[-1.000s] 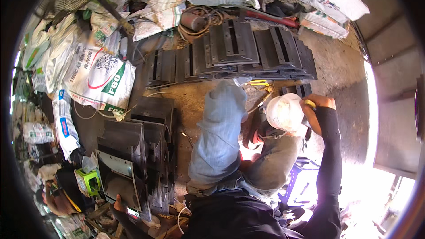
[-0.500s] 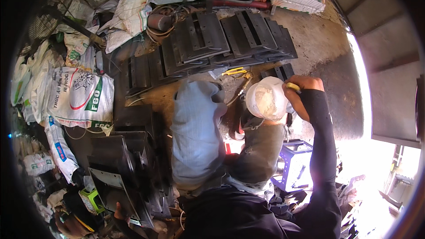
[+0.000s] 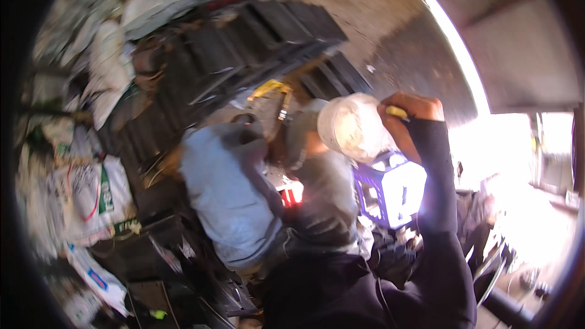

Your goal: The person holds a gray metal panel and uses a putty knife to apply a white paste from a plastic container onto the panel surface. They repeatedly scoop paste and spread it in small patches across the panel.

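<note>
My right hand point(image 3: 413, 108) is closed at the rim of a translucent white bucket point(image 3: 350, 125), holding it tilted so that its open mouth shows. Pale, whitish stuff lies inside the bucket. A small yellow piece point(image 3: 397, 112) pokes out of my fist; I cannot tell whether it is the bucket's handle grip or a separate tool. The bucket is held up beside my knee, in front of a purple plastic crate point(image 3: 373, 201). My left hand does not show.
Dark slotted metal parts point(image 3: 244, 33) lie in a row ahead, with more dark parts point(image 3: 164, 250) at my left. A yellow tool point(image 3: 268, 88) lies on the floor before my legs. Filled sacks point(image 3: 91, 192) line the left side. Bright light enters at right.
The view has swung to the right and is blurred. My left hand, earlier touching a dark metal plate at lower left, has gone out of sight. My right hand still holds the bucket.
</note>
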Motion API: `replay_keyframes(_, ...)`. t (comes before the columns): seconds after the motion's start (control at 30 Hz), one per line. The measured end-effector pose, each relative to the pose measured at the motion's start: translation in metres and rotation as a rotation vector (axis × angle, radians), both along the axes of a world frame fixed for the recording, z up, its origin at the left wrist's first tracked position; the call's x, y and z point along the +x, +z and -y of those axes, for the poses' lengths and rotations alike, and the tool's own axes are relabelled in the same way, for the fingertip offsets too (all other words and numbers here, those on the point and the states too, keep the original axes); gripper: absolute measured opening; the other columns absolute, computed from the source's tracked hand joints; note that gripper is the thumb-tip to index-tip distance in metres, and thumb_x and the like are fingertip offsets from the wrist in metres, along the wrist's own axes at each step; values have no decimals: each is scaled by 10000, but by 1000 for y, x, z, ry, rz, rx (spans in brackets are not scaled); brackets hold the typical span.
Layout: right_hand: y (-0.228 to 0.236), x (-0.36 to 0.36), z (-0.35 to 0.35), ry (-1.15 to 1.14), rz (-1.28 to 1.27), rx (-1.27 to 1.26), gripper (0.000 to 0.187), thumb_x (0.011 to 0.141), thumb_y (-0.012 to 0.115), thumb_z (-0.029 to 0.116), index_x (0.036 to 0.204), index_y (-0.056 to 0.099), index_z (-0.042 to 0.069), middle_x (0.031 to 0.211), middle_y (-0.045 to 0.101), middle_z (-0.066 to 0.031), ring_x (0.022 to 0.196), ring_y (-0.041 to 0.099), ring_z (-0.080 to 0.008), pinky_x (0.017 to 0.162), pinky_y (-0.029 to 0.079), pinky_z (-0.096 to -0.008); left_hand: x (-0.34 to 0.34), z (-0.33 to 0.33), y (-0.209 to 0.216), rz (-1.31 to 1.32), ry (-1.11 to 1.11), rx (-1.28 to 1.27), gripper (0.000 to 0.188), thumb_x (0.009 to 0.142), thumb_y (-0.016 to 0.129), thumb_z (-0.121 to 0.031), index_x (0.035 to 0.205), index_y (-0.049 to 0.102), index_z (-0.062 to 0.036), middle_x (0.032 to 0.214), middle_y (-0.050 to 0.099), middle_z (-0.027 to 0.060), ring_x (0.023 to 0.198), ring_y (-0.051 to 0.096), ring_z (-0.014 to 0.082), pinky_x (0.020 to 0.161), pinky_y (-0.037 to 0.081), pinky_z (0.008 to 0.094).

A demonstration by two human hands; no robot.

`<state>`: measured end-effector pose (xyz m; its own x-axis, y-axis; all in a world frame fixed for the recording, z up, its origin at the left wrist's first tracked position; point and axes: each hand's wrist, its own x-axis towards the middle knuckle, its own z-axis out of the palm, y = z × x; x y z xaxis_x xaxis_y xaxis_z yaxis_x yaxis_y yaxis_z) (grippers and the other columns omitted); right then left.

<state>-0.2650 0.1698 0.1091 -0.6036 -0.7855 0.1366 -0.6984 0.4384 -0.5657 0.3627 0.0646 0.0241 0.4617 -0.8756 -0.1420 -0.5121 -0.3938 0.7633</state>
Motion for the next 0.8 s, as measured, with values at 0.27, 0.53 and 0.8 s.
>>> replay_keyframes(0.27,-93,-10,-185,-422,-73,356,290,902,625,313,834,707,44,726,682,-123,681,673,-258,664,521,-377,-99,81,18,-117,-402,-69,285,971,562,-216,1118,608,25,1039,635,108,899,593,193,811,458,339)
replay_keyframes(0.53,-261,2,-347,-833,83,738,225,908,566,262,912,644,51,800,654,-148,774,655,-303,724,510,-414,-148,103,105,-501,-409,-37,260,984,541,-147,1158,610,34,1089,645,116,948,606,198,858,464,329)
replay_keyframes(0.8,-320,-16,-398,-816,74,601,197,940,563,223,983,622,40,887,634,-120,834,630,-247,742,509,-363,-213,100,115,-280,-804,54,349,944,648,-250,1119,649,51,943,658,31,861,576,111,812,424,256)
